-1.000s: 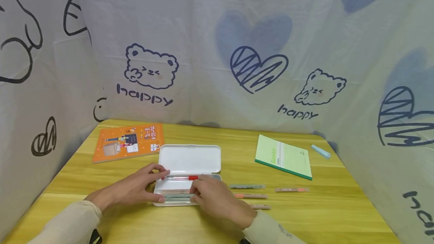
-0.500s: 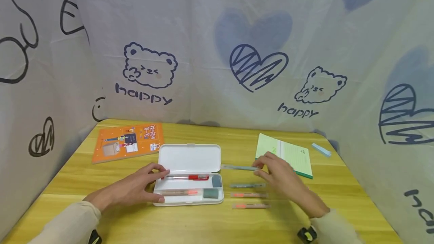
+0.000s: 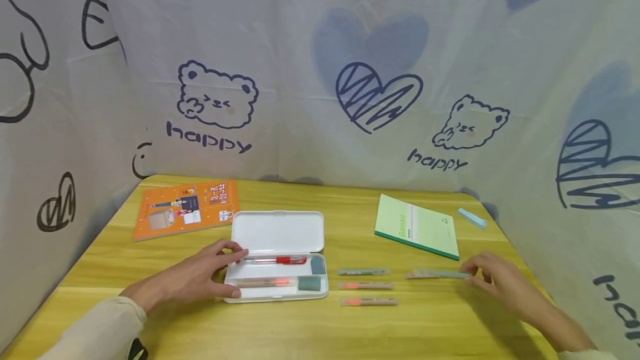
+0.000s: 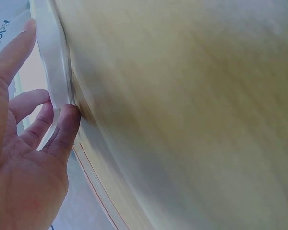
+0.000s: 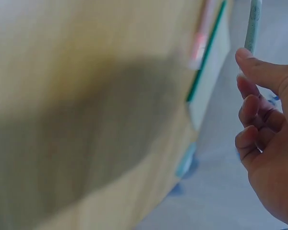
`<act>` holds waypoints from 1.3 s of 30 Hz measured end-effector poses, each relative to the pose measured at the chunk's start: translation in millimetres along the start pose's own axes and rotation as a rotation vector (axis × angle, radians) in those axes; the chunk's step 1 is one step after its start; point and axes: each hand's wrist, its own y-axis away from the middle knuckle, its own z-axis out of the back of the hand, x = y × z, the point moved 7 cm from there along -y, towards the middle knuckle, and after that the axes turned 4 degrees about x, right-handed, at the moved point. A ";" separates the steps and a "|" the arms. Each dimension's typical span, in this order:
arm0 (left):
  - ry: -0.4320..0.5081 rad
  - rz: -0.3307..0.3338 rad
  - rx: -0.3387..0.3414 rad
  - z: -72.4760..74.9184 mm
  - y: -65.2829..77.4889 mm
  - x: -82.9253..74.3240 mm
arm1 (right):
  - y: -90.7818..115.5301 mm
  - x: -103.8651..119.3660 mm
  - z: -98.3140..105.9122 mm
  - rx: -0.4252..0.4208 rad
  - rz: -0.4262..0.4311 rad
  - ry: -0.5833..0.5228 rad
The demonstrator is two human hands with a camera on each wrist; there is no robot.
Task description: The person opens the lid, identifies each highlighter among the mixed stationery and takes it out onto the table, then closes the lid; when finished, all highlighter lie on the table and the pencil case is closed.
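Note:
A white pencil case [image 3: 278,232] lies with its lid folded back. Inside it are a red pen [image 3: 291,260], a pinkish-brown pen [image 3: 264,282] and two grey-green blocks [image 3: 309,284]. My left hand [image 3: 182,279] holds the case's left end, thumb at the front corner and fingers at the back; in the left wrist view its fingertips touch the case's edge. Out to the right, my right hand [image 3: 505,288] pinches one end of a pale green pen [image 5: 253,26] between thumb and forefinger. In the head view that pen overlaps a pinkish pen [image 3: 413,276] on the table.
Right of the case lie a green pen [image 3: 363,272] and two pinkish pens [image 3: 369,302] in a column. A green notebook [image 3: 415,226] and a light blue stick-shaped piece [image 3: 472,218] are at the back right. An orange book [image 3: 185,210] sits back left. Printed curtains surround the table.
My right hand has taken the green pen out of the case and carried it right, past the notebook's front, down beside the pinkish pen. My left hand has stayed at the case.

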 end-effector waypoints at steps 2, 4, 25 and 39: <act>0.002 0.005 0.002 0.1 0.1 0.3 | 6.2 -5.8 -6.9 0.017 0.002 -0.011; 0.000 0.009 0.003 0.2 0.1 0.5 | 10.3 -9.7 -15.5 0.057 -0.017 -0.040; 0.019 0.036 0.010 0.2 -0.1 1.4 | 8.7 -14.8 -43.6 0.235 -0.129 -0.168; 0.015 0.018 0.012 0.5 -0.5 -0.4 | -9.3 3.1 -19.5 0.108 -0.086 -0.120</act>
